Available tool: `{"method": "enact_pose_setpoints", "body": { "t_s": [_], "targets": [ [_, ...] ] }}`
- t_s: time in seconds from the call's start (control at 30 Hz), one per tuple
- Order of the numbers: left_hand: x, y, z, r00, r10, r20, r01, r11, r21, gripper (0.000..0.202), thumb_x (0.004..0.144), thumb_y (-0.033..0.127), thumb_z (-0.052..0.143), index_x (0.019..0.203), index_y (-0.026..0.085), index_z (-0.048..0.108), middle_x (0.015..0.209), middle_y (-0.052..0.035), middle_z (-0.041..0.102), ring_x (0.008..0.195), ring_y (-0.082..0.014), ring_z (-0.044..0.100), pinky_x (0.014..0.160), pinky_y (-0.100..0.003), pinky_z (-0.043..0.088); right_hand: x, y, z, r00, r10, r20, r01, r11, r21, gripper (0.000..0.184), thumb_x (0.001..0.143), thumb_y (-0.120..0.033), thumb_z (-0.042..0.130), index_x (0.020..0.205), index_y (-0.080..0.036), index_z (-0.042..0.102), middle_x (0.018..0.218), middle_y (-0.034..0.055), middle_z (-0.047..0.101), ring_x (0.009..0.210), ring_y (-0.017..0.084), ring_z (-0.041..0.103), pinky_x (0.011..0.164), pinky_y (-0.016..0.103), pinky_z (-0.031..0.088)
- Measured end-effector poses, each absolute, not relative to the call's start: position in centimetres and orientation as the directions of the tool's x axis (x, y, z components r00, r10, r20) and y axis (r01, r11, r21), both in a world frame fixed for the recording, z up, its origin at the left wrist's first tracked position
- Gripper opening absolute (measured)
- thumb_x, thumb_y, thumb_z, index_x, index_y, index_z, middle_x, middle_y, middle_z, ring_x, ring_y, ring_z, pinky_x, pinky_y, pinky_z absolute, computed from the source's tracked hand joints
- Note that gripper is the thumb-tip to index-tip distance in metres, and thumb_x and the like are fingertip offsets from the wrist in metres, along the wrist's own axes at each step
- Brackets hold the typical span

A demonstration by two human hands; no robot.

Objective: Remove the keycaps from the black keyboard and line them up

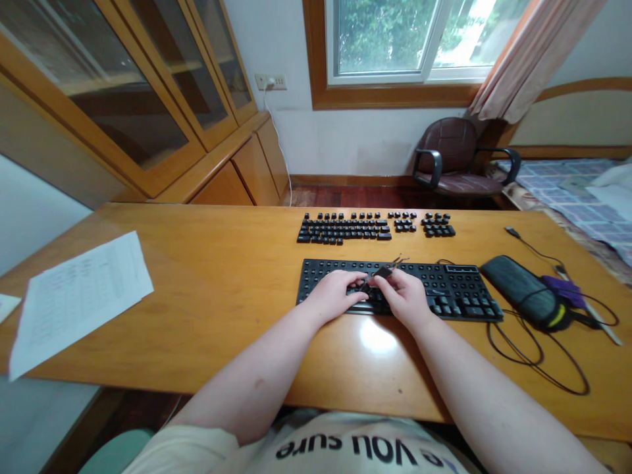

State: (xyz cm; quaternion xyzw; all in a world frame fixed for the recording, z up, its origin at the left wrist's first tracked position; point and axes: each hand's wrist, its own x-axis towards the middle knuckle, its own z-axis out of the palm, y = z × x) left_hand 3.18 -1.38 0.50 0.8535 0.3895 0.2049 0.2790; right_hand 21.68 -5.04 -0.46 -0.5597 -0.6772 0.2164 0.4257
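Observation:
A black keyboard [457, 291] lies on the wooden desk, many of its keys bare and some keycaps still on at the lower right. My right hand [409, 299] is above its middle, fingers closed on a small dark keycap puller [382, 272] whose thin wire prongs point up and away. My left hand [336, 294] rests over the keyboard's left-middle part. Its thumb and fingers curl around a small dark thing, too unclear to name, close to my right fingertips. Beyond the keyboard, loose black keycaps [345, 229] are laid out in rows and groups like a keyboard layout.
On the right lie a grey case [523, 293], a purple item [565, 291] and a looped black cable [567, 362]. A short USB lead [533, 247] is farther back. Paper sheets [83, 296] lie at the left. An armchair [451, 158] stands past the desk's far edge.

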Motion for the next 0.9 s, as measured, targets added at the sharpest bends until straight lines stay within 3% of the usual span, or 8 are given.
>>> {"method": "enact_pose_setpoints", "body": {
  "t_s": [0.23, 0.43, 0.63, 0.9],
  "targets": [
    [3.31, -1.68, 0.96, 0.552, 0.81, 0.198, 0.528, -0.523, 0.669, 0.024, 0.079, 0.027, 0.061, 0.102, 0.023, 0.067, 0.093, -0.0022, 0.069, 0.09, -0.0177, 0.06, 0.085, -0.03, 0.046, 21.71, -5.15, -0.34, -0.093, 0.875, 0.475, 0.541, 0.445, -0.714, 0.018, 0.086, -0.029, 0.052, 0.088, -0.021, 0.067, 0.087, 0.0057, 0.071, 0.082, 0.02, 0.066, 0.077, 0.034, 0.051],
    [3.33, -1.63, 0.46, 0.519, 0.826, 0.221, 0.518, -0.51, 0.687, 0.025, 0.079, 0.026, 0.06, 0.102, 0.021, 0.067, 0.095, -0.0033, 0.069, 0.091, -0.0176, 0.061, 0.087, -0.03, 0.046, 21.73, -5.09, -0.13, -0.215, 0.795, 0.567, 0.454, 0.595, -0.663, 0.017, 0.086, -0.02, 0.051, 0.092, -0.022, 0.066, 0.085, 0.0047, 0.069, 0.08, 0.018, 0.064, 0.076, 0.034, 0.051],
    [3.28, -1.6, 0.29, 0.518, 0.831, 0.204, 0.498, -0.486, 0.718, 0.027, 0.08, 0.025, 0.058, 0.105, 0.02, 0.066, 0.095, -0.0041, 0.069, 0.087, -0.0166, 0.062, 0.082, -0.029, 0.049, 21.63, -5.07, -0.09, -0.229, 0.803, 0.55, 0.433, 0.59, -0.682, 0.017, 0.087, -0.021, 0.05, 0.091, -0.024, 0.066, 0.086, 0.0048, 0.069, 0.082, 0.018, 0.064, 0.077, 0.035, 0.052],
    [3.52, -1.78, 0.39, 0.553, 0.801, 0.231, 0.466, -0.527, 0.711, 0.027, 0.084, 0.025, 0.052, 0.108, 0.02, 0.064, 0.104, -0.0054, 0.067, 0.096, -0.0177, 0.061, 0.087, -0.031, 0.047, 21.38, -5.18, 0.18, -0.165, 0.872, 0.462, 0.403, 0.487, -0.775, 0.02, 0.088, -0.026, 0.049, 0.084, -0.021, 0.067, 0.083, 0.0054, 0.069, 0.081, 0.019, 0.064, 0.077, 0.035, 0.051]
  ]
}}
